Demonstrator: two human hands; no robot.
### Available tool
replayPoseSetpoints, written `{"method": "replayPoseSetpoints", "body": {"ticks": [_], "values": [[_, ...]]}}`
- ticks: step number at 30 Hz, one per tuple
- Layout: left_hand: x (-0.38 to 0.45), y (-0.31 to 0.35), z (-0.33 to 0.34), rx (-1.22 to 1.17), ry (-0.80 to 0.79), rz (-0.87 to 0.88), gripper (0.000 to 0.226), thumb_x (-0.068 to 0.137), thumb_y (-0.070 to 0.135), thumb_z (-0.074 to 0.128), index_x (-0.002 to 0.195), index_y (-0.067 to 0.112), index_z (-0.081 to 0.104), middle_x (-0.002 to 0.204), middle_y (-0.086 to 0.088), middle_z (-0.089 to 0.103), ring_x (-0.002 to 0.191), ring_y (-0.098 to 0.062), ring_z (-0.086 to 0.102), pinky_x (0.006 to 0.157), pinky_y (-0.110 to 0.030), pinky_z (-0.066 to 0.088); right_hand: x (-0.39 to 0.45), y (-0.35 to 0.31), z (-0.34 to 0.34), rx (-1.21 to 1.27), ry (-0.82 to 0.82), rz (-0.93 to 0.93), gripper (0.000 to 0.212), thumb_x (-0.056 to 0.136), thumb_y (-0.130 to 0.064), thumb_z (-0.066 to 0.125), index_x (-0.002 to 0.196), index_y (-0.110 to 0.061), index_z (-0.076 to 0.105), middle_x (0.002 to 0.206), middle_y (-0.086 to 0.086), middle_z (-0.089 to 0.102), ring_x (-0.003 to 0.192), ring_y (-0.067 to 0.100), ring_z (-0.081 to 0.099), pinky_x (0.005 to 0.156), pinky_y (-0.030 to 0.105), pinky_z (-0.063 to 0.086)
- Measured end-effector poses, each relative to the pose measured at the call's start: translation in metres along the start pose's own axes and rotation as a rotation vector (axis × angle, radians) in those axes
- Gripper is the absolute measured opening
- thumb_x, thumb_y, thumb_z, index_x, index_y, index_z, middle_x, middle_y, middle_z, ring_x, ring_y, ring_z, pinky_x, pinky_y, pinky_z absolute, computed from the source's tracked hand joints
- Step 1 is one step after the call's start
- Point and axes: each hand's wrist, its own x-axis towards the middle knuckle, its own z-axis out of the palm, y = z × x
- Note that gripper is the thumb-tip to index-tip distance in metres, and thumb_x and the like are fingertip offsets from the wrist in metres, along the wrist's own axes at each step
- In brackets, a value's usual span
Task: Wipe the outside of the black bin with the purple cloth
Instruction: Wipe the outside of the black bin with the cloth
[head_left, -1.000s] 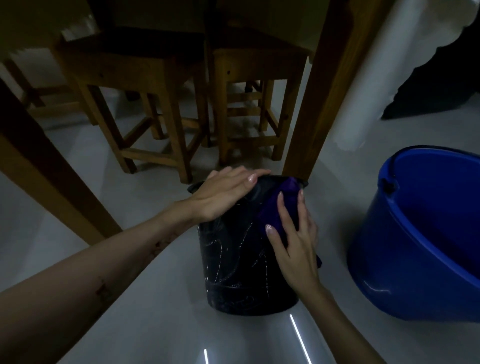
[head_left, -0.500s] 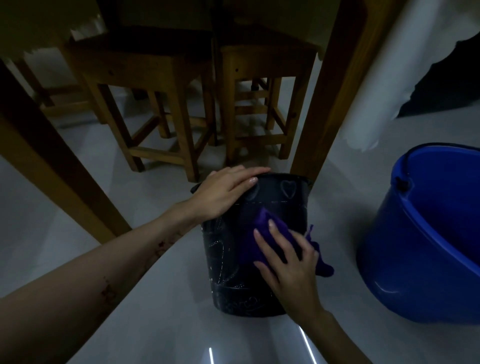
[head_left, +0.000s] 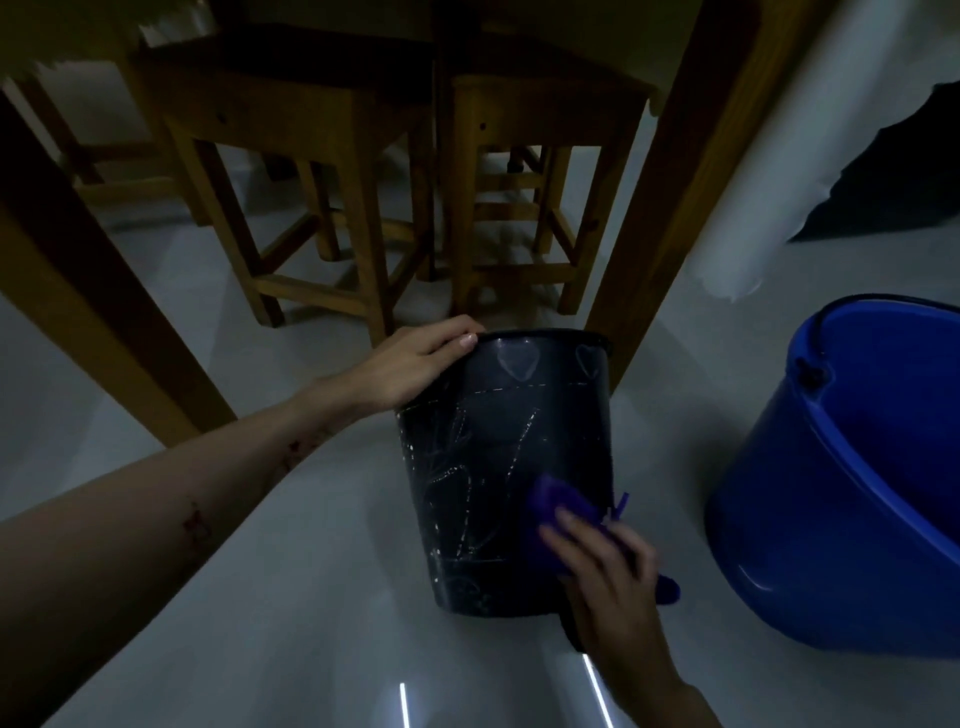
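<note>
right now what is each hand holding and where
The left hand grips the black bin at its top rim. The right hand presses the purple cloth flat against the lower part of the bin's side.

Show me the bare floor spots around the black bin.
Bare floor lies left of the black plastic bin, under the left forearm, and nearer the camera. The gap to the blue plastic bucket is narrow. Behind stand wooden stools.

R hand (head_left: 610, 577) + purple cloth (head_left: 563, 506) now lower on bin (head_left: 498, 457) side.
</note>
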Motion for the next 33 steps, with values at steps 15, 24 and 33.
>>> {"method": "replayPoseSetpoints", "body": {"ticks": [15, 24, 33], "values": [[0.015, 0.015, 0.022, 0.058, 0.097, 0.120, 0.030, 0.101, 0.030, 0.048, 0.126, 0.025, 0.064, 0.113, 0.021, 0.059, 0.106, 0.010, 0.052, 0.084, 0.002, 0.037, 0.094, 0.022, 0.023, 0.259, 0.082, 0.513, 0.046, 0.096, -0.043, 0.042, 0.139, -0.025, 0.046, 0.141, -0.008, 0.038, 0.123, 0.012, 0.024, 0.102, 0.010, 0.016], [0.012, -0.003, 0.032, 0.044, 0.138, 0.055, 0.026, 0.100, 0.028, 0.051, 0.117, 0.023, 0.069, 0.105, 0.016, 0.064, 0.105, 0.000, 0.057, 0.084, -0.006, 0.038, 0.034, -0.014, 0.028, 0.194, -0.020, 0.123, 0.037, 0.096, -0.024, 0.054, 0.131, -0.017, 0.057, 0.139, -0.002, 0.051, 0.118, 0.025, 0.042, 0.103, 0.036, 0.036], [0.021, 0.001, 0.039, 0.118, 0.121, 0.046, 0.025, 0.101, 0.034, 0.049, 0.113, 0.028, 0.069, 0.111, 0.008, 0.070, 0.101, -0.002, 0.058, 0.084, -0.015, 0.039, -0.023, -0.025, 0.012, 0.173, -0.077, -0.038, 0.028, 0.102, -0.026, 0.047, 0.128, -0.020, 0.054, 0.142, -0.007, 0.046, 0.115, 0.026, 0.047, 0.110, 0.031, 0.027]]}}
